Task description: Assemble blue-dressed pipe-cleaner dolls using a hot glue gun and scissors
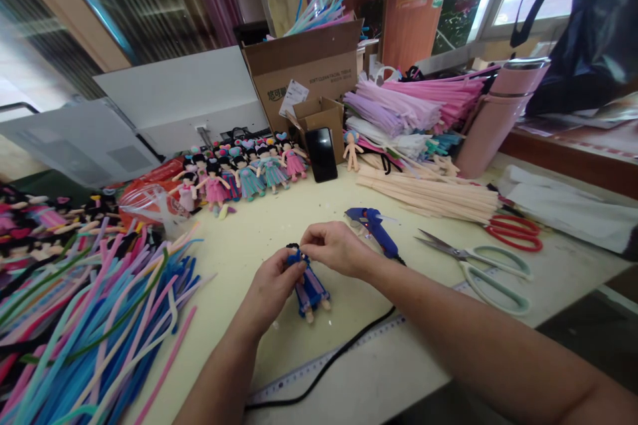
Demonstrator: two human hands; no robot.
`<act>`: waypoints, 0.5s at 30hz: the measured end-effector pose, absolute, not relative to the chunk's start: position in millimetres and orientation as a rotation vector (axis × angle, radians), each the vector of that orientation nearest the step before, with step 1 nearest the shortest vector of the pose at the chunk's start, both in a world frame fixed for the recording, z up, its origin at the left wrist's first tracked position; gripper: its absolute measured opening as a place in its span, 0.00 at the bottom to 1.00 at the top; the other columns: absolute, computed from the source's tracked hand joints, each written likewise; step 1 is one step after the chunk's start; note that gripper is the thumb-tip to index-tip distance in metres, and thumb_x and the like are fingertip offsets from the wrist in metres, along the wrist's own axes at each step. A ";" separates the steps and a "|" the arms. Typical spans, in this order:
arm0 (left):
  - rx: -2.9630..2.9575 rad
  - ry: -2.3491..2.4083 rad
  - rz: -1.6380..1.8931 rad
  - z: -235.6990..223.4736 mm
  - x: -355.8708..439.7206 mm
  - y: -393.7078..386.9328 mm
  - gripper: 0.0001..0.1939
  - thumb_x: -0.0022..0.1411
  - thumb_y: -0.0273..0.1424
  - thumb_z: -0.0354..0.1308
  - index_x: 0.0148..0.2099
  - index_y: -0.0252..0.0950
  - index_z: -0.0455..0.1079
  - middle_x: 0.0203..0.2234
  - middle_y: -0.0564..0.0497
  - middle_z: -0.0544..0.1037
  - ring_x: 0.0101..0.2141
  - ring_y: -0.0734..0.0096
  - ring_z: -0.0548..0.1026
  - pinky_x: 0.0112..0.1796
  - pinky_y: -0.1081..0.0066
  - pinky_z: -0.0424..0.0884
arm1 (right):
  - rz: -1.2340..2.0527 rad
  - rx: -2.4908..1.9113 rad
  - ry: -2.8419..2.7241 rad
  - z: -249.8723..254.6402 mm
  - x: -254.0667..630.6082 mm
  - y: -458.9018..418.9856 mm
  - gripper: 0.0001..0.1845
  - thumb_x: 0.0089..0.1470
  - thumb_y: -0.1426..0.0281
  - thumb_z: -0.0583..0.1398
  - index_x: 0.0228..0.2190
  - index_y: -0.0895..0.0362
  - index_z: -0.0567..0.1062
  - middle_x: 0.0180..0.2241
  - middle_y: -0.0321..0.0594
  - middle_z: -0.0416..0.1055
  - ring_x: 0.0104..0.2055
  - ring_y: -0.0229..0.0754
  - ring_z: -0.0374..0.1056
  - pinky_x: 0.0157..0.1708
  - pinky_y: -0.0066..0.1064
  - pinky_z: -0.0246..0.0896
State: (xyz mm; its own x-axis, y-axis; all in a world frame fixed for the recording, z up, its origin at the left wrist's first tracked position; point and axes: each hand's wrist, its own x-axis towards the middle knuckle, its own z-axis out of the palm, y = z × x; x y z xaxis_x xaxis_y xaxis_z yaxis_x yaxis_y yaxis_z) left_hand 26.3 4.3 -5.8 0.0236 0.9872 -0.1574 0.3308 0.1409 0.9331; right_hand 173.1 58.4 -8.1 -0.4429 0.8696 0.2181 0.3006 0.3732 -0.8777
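Observation:
A small doll in a blue dress [312, 289], made of pipe cleaners, is held over the pale yellow table [259, 232]. My left hand [273, 285] is closed round the doll's upper body. My right hand [335, 247] pinches at the doll's dark head from above. The doll's legs hang toward me. A blue glue gun [375, 229] lies just beyond my right hand, its black cord [329, 362] running under my right forearm.
A heap of coloured pipe cleaners [84, 332] fills the left. Finished dolls [244, 172] line the back, by a black phone [322, 154] and cardboard boxes [309, 66]. Two scissors [478, 262] [516, 232], beige stems [428, 192], a pink flask [498, 113] and a ruler [319, 365] lie right and near.

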 end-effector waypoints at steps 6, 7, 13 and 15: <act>1.334 1.490 0.906 -7.8 25.3 6.1 0.09 0.50 0.37 0.57 0.29 0.36 0.64 0.14 0.61 0.63 0.15 0.80 0.57 0.18 0.76 0.53 | 1.169 -0.994 -1.829 -10.4 169.6 59.1 0.04 0.46 0.75 0.59 0.24 0.61 0.75 0.19 0.32 0.66 0.23 0.32 0.61 0.24 0.23 0.55; 1.313 1.488 0.928 -7.0 24.8 6.6 0.10 0.50 0.38 0.58 0.29 0.36 0.64 0.15 0.61 0.64 0.15 0.80 0.57 0.17 0.76 0.52 | 1.260 -0.986 -1.769 -11.4 168.2 59.4 0.05 0.46 0.74 0.59 0.25 0.61 0.75 0.19 0.32 0.66 0.22 0.32 0.61 0.24 0.24 0.56; 1.209 1.460 1.066 -4.3 22.6 8.4 0.15 0.46 0.41 0.61 0.28 0.34 0.66 0.16 0.58 0.67 0.18 0.78 0.64 0.20 0.76 0.60 | 1.506 -0.944 -1.615 -18.8 161.2 60.9 0.02 0.45 0.75 0.60 0.25 0.61 0.73 0.18 0.31 0.65 0.21 0.31 0.61 0.23 0.23 0.59; 1.191 1.469 1.059 -5.2 23.1 8.4 0.15 0.45 0.40 0.62 0.28 0.34 0.67 0.17 0.57 0.69 0.19 0.76 0.67 0.21 0.75 0.63 | 1.445 -0.968 -1.639 -21.5 160.2 61.0 0.01 0.45 0.76 0.59 0.24 0.60 0.72 0.17 0.29 0.63 0.20 0.31 0.60 0.22 0.22 0.58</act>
